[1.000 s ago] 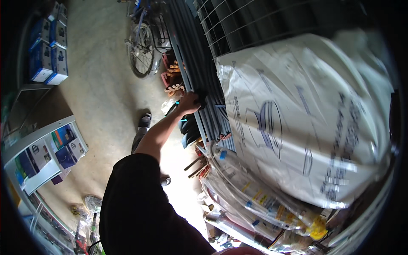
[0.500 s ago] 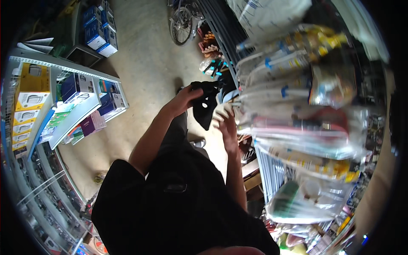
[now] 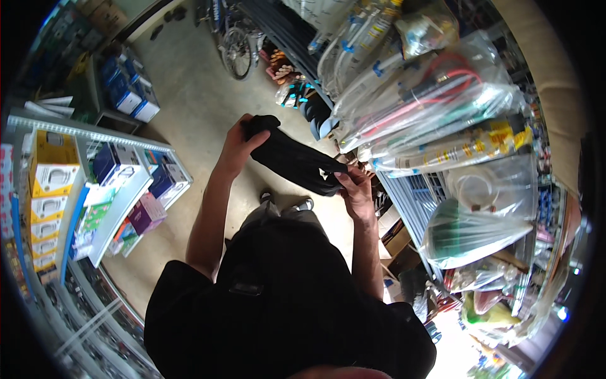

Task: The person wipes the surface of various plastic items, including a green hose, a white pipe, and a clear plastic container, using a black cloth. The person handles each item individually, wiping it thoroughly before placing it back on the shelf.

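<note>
A length of black cloth [image 3: 291, 158] is stretched between my two hands, slanting down from left to right. Its exact kind does not show; a small opening appears close to its right end. My left hand [image 3: 240, 146] is closed round the bunched upper left end, thumb on top. At the lower right end, my right hand [image 3: 356, 189] pinches the fabric between thumb and fingers. The cloth hangs in the air in front of my body, above the floor and my shoes [image 3: 302, 205].
Shelves with yellow and white boxes [image 3: 52, 180] stand on the left, blue boxes [image 3: 129, 88] beyond them. Plastic-wrapped goods [image 3: 435, 101] hang from a metal rack on the right, close to my right hand. A bicycle [image 3: 237, 52] stands farther off.
My left hand has moved left and my right hand has taken hold of the cloth's other end. The cloth went from hanging bunched to being stretched out. The view has turned.
</note>
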The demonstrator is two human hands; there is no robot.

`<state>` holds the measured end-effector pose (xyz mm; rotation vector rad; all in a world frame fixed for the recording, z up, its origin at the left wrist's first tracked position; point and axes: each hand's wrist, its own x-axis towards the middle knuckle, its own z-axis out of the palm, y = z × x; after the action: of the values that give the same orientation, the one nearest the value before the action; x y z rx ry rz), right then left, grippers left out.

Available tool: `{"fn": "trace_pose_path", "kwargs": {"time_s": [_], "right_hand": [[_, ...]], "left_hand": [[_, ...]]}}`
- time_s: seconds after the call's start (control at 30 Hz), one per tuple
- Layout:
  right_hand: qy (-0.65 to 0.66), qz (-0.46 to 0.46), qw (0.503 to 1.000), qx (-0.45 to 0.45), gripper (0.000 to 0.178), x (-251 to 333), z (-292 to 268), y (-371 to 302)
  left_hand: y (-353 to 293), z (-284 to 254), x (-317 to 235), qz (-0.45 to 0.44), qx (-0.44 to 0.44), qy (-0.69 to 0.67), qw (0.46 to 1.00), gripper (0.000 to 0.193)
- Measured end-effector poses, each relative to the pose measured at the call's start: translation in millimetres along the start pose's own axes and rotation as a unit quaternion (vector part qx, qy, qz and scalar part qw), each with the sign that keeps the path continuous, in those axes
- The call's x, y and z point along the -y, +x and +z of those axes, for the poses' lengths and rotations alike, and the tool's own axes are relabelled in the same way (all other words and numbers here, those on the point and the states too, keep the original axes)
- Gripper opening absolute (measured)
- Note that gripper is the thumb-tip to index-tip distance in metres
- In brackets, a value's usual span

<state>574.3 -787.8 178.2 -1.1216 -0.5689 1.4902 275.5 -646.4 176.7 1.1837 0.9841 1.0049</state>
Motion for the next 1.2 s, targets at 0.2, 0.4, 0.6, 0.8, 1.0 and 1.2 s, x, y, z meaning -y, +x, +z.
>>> {"fn": "trace_pose_path", "kwargs": {"time_s": [0.2, 0.4, 0.6, 0.8, 1.0, 1.2], "right_hand": [[0.123, 0.026, 0.992, -0.006, 0.035, -18, -21, -27], [0.194, 0.113, 0.973, 0.053, 0.057, -6, -28, -27], [0.107, 0.013, 0.993, 0.047, 0.052, 33, -51, -46], [-0.014, -0.137, 0.988, 0.072, 0.046, 46, -62, -53], [-0.554, -0.225, 0.789, 0.140, 0.059, 147, -54, -109], [-0.329, -0.411, 0.753, -0.396, 0.048, 180, -154, -60]], "left_hand": [[-9, 52, -21, 0.061, 0.012, -0.064, 0.996, 0.041], [-49, 141, -98, 0.237, 0.298, 0.424, 0.821, 0.042], [-97, 183, -134, 0.051, 0.419, 0.399, 0.814, 0.048], [-85, 196, -18, 0.057, 0.062, 0.025, 0.996, 0.063], [-95, 270, 49, -0.054, 0.157, -0.457, 0.874, 0.070], [-83, 293, 29, -0.088, 0.220, -0.525, 0.817, 0.080]]}}
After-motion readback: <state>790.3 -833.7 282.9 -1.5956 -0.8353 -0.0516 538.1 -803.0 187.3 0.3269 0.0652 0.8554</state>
